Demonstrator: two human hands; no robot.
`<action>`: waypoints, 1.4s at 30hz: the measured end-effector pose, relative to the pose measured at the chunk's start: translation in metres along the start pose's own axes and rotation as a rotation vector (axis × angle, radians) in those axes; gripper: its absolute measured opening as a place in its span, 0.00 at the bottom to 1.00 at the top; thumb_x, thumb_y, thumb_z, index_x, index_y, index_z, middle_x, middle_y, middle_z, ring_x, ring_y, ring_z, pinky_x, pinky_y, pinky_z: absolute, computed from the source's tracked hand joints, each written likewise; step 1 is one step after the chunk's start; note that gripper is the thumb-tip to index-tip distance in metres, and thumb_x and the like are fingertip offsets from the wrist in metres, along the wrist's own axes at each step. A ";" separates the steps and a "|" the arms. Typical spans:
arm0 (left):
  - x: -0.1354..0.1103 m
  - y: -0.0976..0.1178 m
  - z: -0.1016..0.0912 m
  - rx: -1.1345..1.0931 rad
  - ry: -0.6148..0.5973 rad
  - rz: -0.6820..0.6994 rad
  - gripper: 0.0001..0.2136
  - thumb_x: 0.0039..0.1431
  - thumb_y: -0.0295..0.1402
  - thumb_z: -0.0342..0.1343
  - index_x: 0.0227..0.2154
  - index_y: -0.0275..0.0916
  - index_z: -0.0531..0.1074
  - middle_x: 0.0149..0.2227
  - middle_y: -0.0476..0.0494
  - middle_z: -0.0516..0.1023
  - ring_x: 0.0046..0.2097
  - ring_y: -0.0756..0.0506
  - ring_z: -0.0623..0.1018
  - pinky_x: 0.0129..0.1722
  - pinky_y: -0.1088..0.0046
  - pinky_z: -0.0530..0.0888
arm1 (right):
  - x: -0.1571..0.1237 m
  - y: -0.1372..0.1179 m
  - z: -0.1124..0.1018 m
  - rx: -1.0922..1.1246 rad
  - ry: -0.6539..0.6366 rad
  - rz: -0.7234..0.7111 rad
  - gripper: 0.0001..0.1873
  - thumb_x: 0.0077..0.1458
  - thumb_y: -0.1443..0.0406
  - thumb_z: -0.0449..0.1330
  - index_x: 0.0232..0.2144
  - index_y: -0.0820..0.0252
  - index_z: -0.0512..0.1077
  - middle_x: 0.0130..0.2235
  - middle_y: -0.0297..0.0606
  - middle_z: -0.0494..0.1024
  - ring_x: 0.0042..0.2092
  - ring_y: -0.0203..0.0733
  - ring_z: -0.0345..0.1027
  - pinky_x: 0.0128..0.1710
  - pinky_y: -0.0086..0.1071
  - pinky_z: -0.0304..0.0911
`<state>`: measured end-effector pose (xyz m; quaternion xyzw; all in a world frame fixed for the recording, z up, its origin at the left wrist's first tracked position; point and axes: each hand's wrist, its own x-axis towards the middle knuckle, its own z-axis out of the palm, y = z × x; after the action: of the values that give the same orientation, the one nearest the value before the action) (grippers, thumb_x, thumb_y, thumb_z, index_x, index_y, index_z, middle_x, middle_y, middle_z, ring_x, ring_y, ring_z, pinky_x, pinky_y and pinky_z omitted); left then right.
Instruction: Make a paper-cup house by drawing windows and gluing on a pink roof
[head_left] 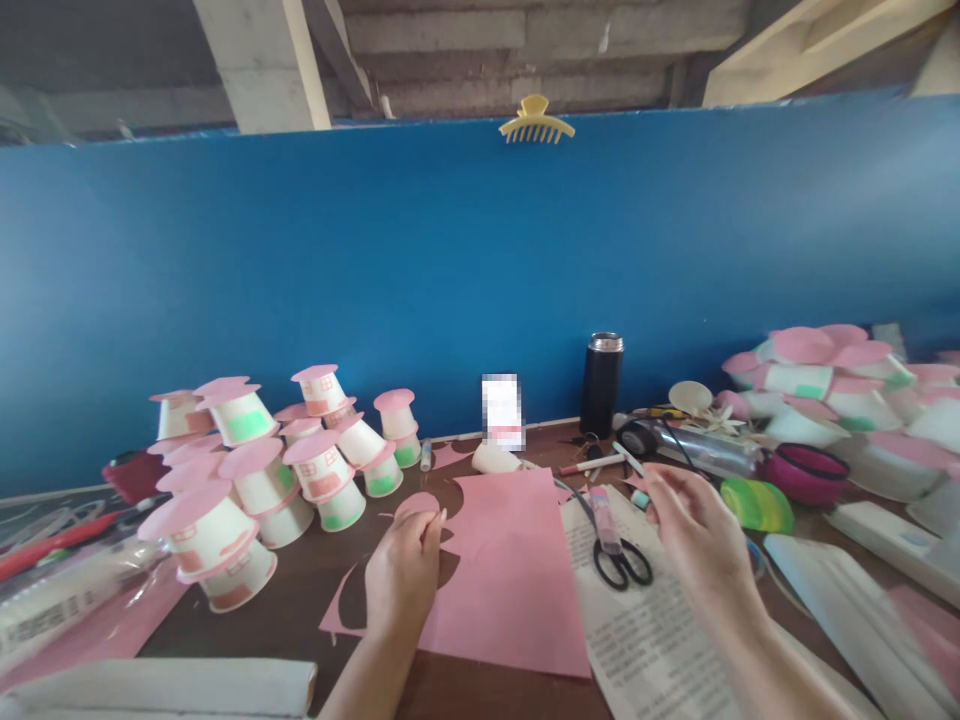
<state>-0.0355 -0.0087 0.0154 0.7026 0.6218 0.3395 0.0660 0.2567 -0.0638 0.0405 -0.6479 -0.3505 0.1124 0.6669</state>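
Observation:
My left hand is closed, its fingers pinched on a pink paper circle that shows just beyond the knuckles. It is over the cut edge of a large pink paper sheet. Rounded pieces have been cut out of the sheet's left side. Raised on the right, my right hand pinches a slim white pen with a greenish end, pointing up and left. Below it, black-handled scissors and a pink-labelled tube lie on a printed page.
Stacked paper cups with pink paper discs stand at left, and more are heaped at right. A black flask stands by the blue partition. Yellow-green tape and a magenta bowl-like object sit right of my right hand.

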 end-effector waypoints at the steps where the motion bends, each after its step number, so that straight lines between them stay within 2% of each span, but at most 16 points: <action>1: -0.001 0.000 0.000 0.007 -0.001 0.014 0.16 0.66 0.38 0.45 0.27 0.43 0.75 0.35 0.48 0.80 0.37 0.47 0.78 0.33 0.75 0.65 | 0.001 0.003 0.000 -0.094 -0.043 0.015 0.16 0.46 0.52 0.61 0.33 0.56 0.74 0.32 0.38 0.79 0.28 0.43 0.70 0.30 0.35 0.63; 4: -0.004 0.000 0.003 0.040 0.007 0.032 0.19 0.67 0.41 0.43 0.25 0.42 0.74 0.33 0.47 0.80 0.36 0.47 0.78 0.32 0.75 0.65 | 0.004 0.010 0.000 -0.351 -0.179 0.076 0.19 0.47 0.48 0.59 0.35 0.53 0.74 0.37 0.39 0.80 0.36 0.51 0.74 0.38 0.42 0.63; 10: -0.007 -0.003 0.012 0.108 0.015 0.065 0.19 0.67 0.41 0.44 0.27 0.42 0.75 0.33 0.46 0.80 0.33 0.47 0.78 0.29 0.76 0.63 | 0.004 0.015 0.001 -0.708 -0.357 0.168 0.34 0.48 0.40 0.53 0.49 0.53 0.69 0.41 0.44 0.80 0.44 0.64 0.73 0.41 0.52 0.61; 13: -0.007 -0.005 0.016 0.127 0.011 0.077 0.19 0.67 0.40 0.44 0.26 0.42 0.75 0.32 0.46 0.80 0.33 0.47 0.78 0.28 0.76 0.63 | -0.001 0.017 0.005 -0.791 -0.426 0.147 0.37 0.48 0.39 0.53 0.53 0.54 0.67 0.45 0.46 0.80 0.46 0.64 0.73 0.43 0.52 0.61; 17: -0.007 -0.006 0.016 0.139 0.010 0.090 0.18 0.66 0.40 0.45 0.25 0.43 0.75 0.30 0.46 0.80 0.31 0.47 0.78 0.27 0.75 0.63 | -0.005 0.018 0.008 -0.828 -0.454 0.103 0.32 0.51 0.46 0.55 0.54 0.53 0.66 0.51 0.47 0.77 0.50 0.64 0.72 0.42 0.50 0.62; 20: -0.008 -0.002 0.013 0.086 -0.001 0.071 0.17 0.65 0.41 0.46 0.25 0.43 0.74 0.30 0.45 0.79 0.31 0.47 0.77 0.28 0.74 0.63 | -0.004 0.016 0.007 -0.809 -0.414 0.090 0.28 0.54 0.50 0.53 0.55 0.53 0.64 0.47 0.46 0.79 0.46 0.61 0.74 0.38 0.47 0.64; 23: -0.011 0.006 0.009 -0.113 -0.024 0.036 0.17 0.64 0.42 0.47 0.24 0.42 0.73 0.31 0.44 0.78 0.33 0.45 0.76 0.32 0.73 0.65 | -0.008 0.012 0.009 -0.716 -0.385 0.008 0.26 0.57 0.48 0.51 0.54 0.51 0.63 0.43 0.39 0.79 0.41 0.52 0.75 0.36 0.40 0.65; 26: -0.016 0.020 0.010 -0.473 -0.177 -0.025 0.15 0.60 0.47 0.52 0.32 0.41 0.75 0.33 0.44 0.77 0.32 0.46 0.74 0.34 0.72 0.69 | -0.028 0.005 0.016 -0.439 -0.466 -0.270 0.21 0.58 0.51 0.54 0.49 0.52 0.66 0.44 0.38 0.78 0.41 0.47 0.74 0.39 0.35 0.67; 28: -0.019 0.029 0.013 -0.761 -0.349 -0.123 0.21 0.54 0.50 0.57 0.44 0.41 0.73 0.36 0.44 0.76 0.30 0.47 0.72 0.28 0.73 0.69 | -0.046 -0.002 0.023 -0.321 -0.604 -0.403 0.15 0.59 0.55 0.57 0.47 0.53 0.68 0.44 0.38 0.78 0.42 0.45 0.74 0.41 0.33 0.67; 29: -0.020 0.034 0.014 -0.871 -0.443 -0.170 0.24 0.52 0.51 0.59 0.46 0.40 0.71 0.36 0.44 0.75 0.29 0.48 0.71 0.24 0.74 0.68 | -0.055 -0.006 0.026 -0.281 -0.662 -0.445 0.13 0.58 0.58 0.58 0.45 0.53 0.68 0.43 0.38 0.78 0.41 0.44 0.74 0.41 0.33 0.67; 32: -0.022 0.043 0.015 -1.006 -0.597 -0.266 0.21 0.49 0.50 0.62 0.36 0.36 0.73 0.30 0.46 0.73 0.28 0.49 0.70 0.24 0.76 0.67 | -0.069 -0.012 0.032 -0.195 -0.780 -0.478 0.12 0.56 0.61 0.61 0.43 0.53 0.70 0.40 0.35 0.79 0.41 0.41 0.74 0.42 0.31 0.67; 34: -0.022 0.047 0.012 -1.018 -0.584 -0.309 0.19 0.49 0.48 0.63 0.30 0.36 0.73 0.27 0.48 0.71 0.27 0.50 0.68 0.26 0.76 0.67 | -0.062 -0.008 0.031 -0.211 -0.738 -0.438 0.14 0.55 0.58 0.62 0.44 0.51 0.72 0.40 0.33 0.79 0.40 0.40 0.74 0.40 0.29 0.68; 35: -0.023 0.048 0.010 -1.033 -0.559 -0.328 0.18 0.48 0.48 0.63 0.29 0.36 0.73 0.27 0.48 0.71 0.27 0.51 0.68 0.26 0.76 0.67 | -0.053 -0.003 0.029 -0.250 -0.663 -0.402 0.15 0.54 0.55 0.62 0.43 0.50 0.73 0.41 0.33 0.79 0.40 0.40 0.74 0.38 0.28 0.68; 37: -0.022 0.049 0.006 -1.060 -0.508 -0.358 0.17 0.48 0.47 0.63 0.31 0.36 0.73 0.28 0.48 0.72 0.29 0.50 0.69 0.28 0.76 0.67 | -0.027 0.011 0.021 -0.339 -0.365 -0.311 0.16 0.58 0.53 0.54 0.42 0.53 0.73 0.42 0.36 0.79 0.37 0.41 0.74 0.33 0.29 0.68; 40: -0.022 0.048 0.003 -1.071 -0.491 -0.362 0.16 0.49 0.46 0.63 0.33 0.37 0.74 0.30 0.47 0.73 0.34 0.48 0.71 0.32 0.75 0.68 | 0.017 0.036 0.005 -0.457 -0.060 -0.185 0.19 0.59 0.58 0.49 0.44 0.61 0.72 0.45 0.48 0.78 0.41 0.49 0.72 0.44 0.42 0.65; 42: -0.023 0.047 0.005 -1.056 -0.499 -0.382 0.16 0.49 0.45 0.63 0.33 0.37 0.74 0.29 0.47 0.73 0.32 0.49 0.70 0.31 0.75 0.67 | 0.036 0.049 -0.004 -0.536 0.024 -0.126 0.19 0.56 0.61 0.49 0.44 0.63 0.73 0.45 0.50 0.78 0.45 0.53 0.70 0.48 0.46 0.62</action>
<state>0.0060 -0.0382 0.0272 0.5097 0.4504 0.4091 0.6082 0.2999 -0.0386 0.0063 -0.7794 -0.3994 -0.0340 0.4815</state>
